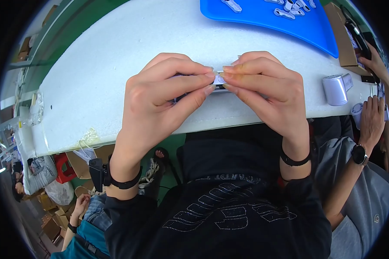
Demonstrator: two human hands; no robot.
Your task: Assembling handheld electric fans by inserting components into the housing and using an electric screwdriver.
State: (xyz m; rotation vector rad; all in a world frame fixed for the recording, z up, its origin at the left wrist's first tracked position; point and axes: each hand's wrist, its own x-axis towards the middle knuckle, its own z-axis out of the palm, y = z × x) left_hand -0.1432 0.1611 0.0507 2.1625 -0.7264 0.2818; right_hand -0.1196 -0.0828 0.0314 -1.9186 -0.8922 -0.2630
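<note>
My left hand (160,90) and my right hand (270,84) meet over the middle of the white table (90,77). Between their fingertips they pinch a small white plastic part (219,80) with a round mark and a dark strip along its near side. Most of this part is covered by my fingers, so its full shape and exact kind do not show. Both hands have thumb and fingers pressed together on it, one at either end. Beyond them lies a blue tray (263,23) holding several small white-and-grey pieces (285,14).
To the right stands a silvery-white device (335,90) with a rounded body. A co-worker's hand (372,114) rests on a similar white thing at the table edge. A cardboard box (348,47) is behind. Another person's arm (75,211) shows at lower left.
</note>
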